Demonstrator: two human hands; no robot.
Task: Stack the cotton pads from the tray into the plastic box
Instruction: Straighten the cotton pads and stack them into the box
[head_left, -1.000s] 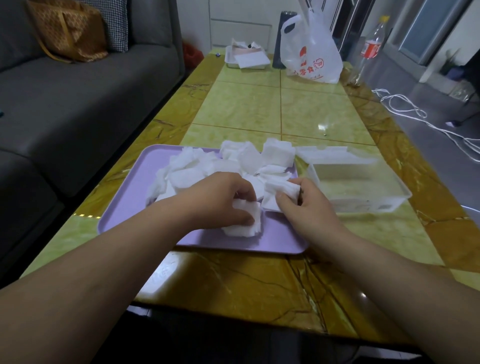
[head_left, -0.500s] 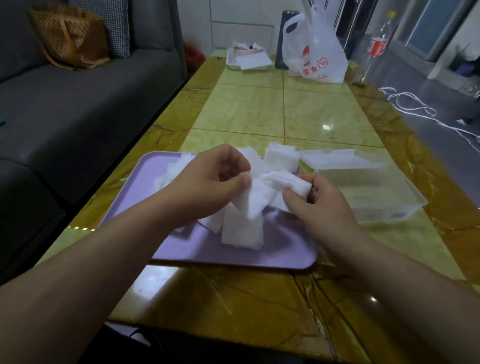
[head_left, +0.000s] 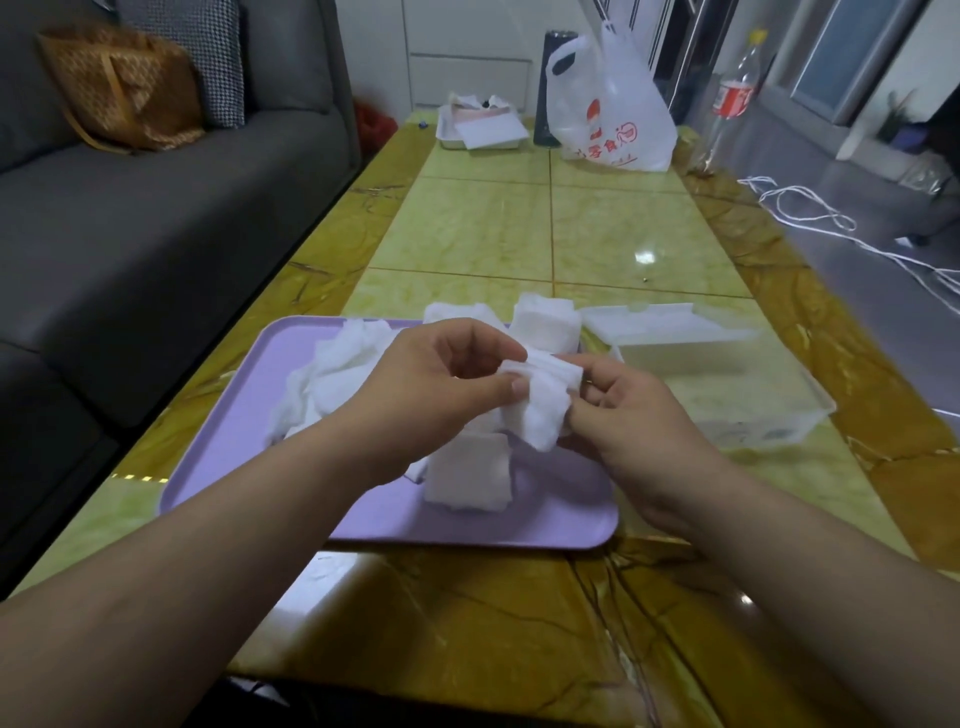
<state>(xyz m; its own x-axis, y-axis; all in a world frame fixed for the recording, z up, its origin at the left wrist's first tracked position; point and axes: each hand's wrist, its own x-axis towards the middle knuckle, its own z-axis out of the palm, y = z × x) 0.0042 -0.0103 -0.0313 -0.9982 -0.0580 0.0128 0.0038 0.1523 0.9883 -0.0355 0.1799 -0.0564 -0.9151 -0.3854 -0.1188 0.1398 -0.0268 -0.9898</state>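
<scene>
Left hand (head_left: 447, 384) and right hand (head_left: 631, 415) pinch cotton pads (head_left: 543, 402) over the heaped tray (head_left: 218, 447); plastic box (head_left: 779, 400) at three o'clock looks empty.

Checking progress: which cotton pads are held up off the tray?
The bunch pinched between the left hand and right hand, above the tray; the other pads lie on it.
</scene>
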